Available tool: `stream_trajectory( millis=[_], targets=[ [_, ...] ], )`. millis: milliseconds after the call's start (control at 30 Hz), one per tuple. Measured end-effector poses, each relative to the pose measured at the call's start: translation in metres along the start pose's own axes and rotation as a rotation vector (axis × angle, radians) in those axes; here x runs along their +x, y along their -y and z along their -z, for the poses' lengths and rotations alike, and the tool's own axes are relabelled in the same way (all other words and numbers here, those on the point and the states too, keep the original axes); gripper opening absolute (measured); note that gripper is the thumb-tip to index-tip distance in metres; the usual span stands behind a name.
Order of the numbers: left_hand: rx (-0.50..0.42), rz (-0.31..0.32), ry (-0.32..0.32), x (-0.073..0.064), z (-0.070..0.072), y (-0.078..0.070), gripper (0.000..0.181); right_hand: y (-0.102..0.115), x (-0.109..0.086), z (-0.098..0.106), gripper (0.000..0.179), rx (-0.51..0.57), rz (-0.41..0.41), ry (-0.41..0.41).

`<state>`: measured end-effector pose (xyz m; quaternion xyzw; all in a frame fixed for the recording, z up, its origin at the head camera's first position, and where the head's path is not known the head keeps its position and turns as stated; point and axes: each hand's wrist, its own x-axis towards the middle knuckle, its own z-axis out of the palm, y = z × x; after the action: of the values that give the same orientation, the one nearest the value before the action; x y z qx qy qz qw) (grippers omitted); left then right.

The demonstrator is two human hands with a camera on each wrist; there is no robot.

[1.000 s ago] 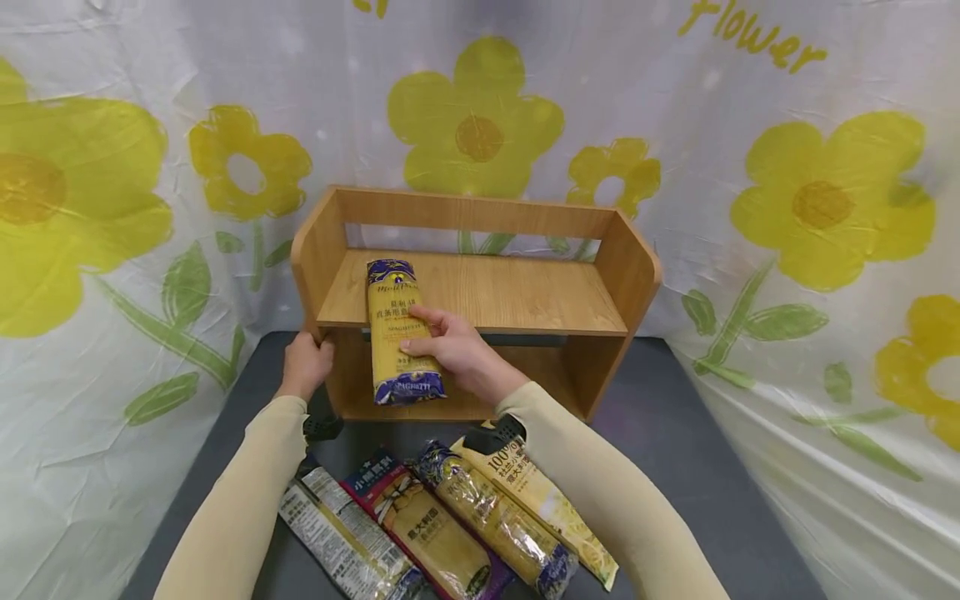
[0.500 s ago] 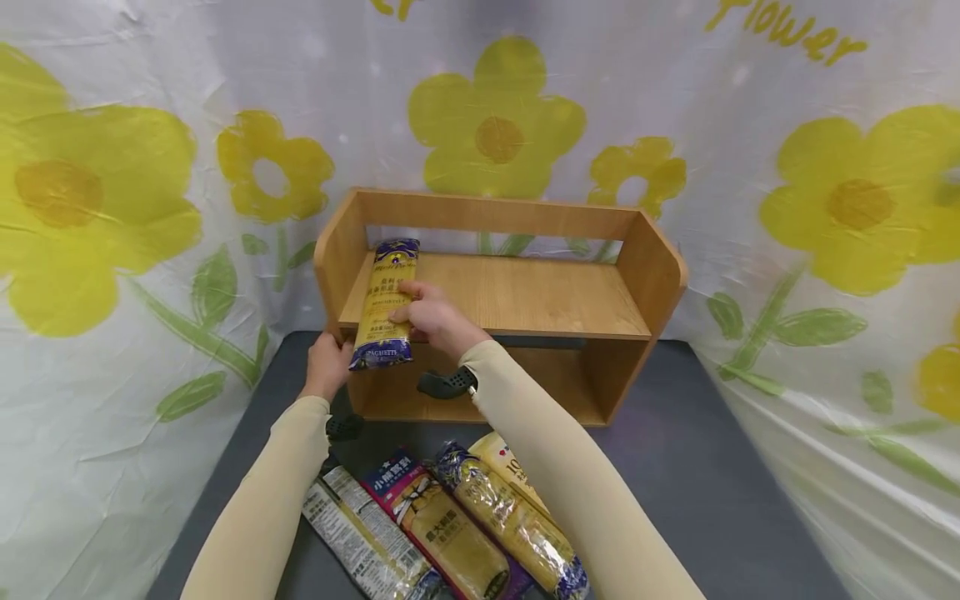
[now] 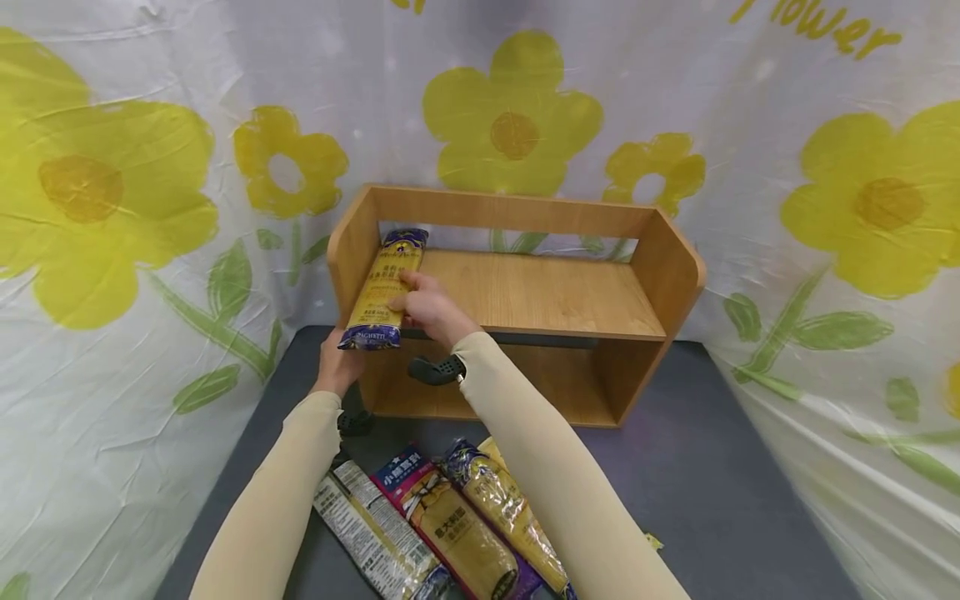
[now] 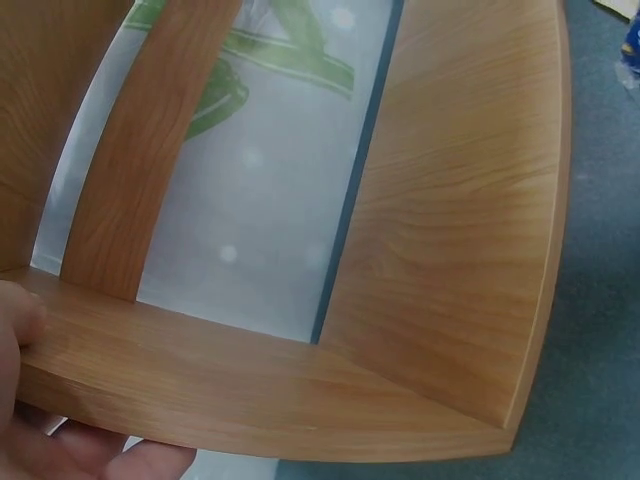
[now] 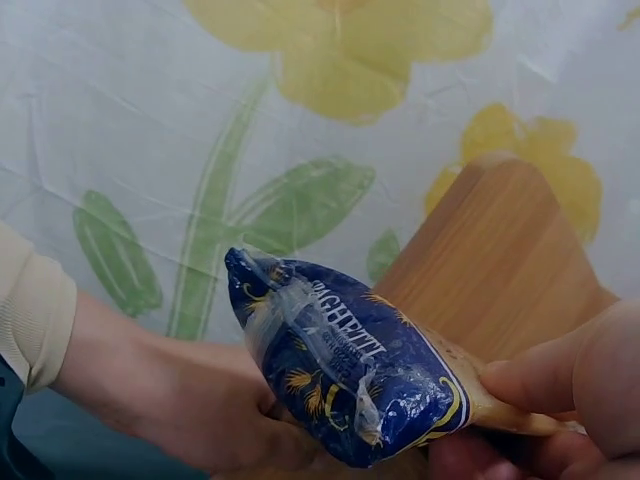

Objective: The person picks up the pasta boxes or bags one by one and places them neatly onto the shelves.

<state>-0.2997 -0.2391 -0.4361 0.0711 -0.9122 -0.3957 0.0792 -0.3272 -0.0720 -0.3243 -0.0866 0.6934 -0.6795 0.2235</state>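
Observation:
My right hand [image 3: 431, 310] grips a yellow and blue pack of spaghetti [image 3: 384, 287] by its right edge. The pack slants over the left end of the upper board of a wooden shelf [image 3: 540, 292], its lower end jutting past the front edge. In the right wrist view, thumb and fingers pinch the spaghetti pack [image 5: 340, 360] from both sides. My left hand [image 3: 337, 362] holds the shelf's left side, partly hidden behind the pack. The left wrist view has its thumb and fingers [image 4: 150, 462] on opposite faces of the side panel [image 4: 250, 385].
Several other pasta packs lie slanted on the dark table [image 3: 720, 467] in front of the shelf, among them a silver printed one [image 3: 378, 529], a red and purple one [image 3: 453, 525] and a yellow and blue one [image 3: 506, 504]. A flowered curtain [image 3: 480, 100] hangs behind.
My right hand has carried the spaghetti pack left and farther back, over the shelf's upper board. The left hand keeps its hold on the shelf side. The head view has shifted slightly.

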Motion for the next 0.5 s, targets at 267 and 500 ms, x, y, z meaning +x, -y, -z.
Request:
stream_trajectory(
  millis=[267,500],
  targets=[
    [-0.064,0.05,0.031,0.0005,0.0017,-0.0051,0.049,0.0008,0.0016,-0.0003,0.07,-0.009,0.014,-0.034],
    [-0.08,0.06,0.028,-0.0001,0.0028,-0.0041,0.049,-0.0016,-0.0033,0.0037,0.082,0.107,0.034,-0.063]
  ],
)
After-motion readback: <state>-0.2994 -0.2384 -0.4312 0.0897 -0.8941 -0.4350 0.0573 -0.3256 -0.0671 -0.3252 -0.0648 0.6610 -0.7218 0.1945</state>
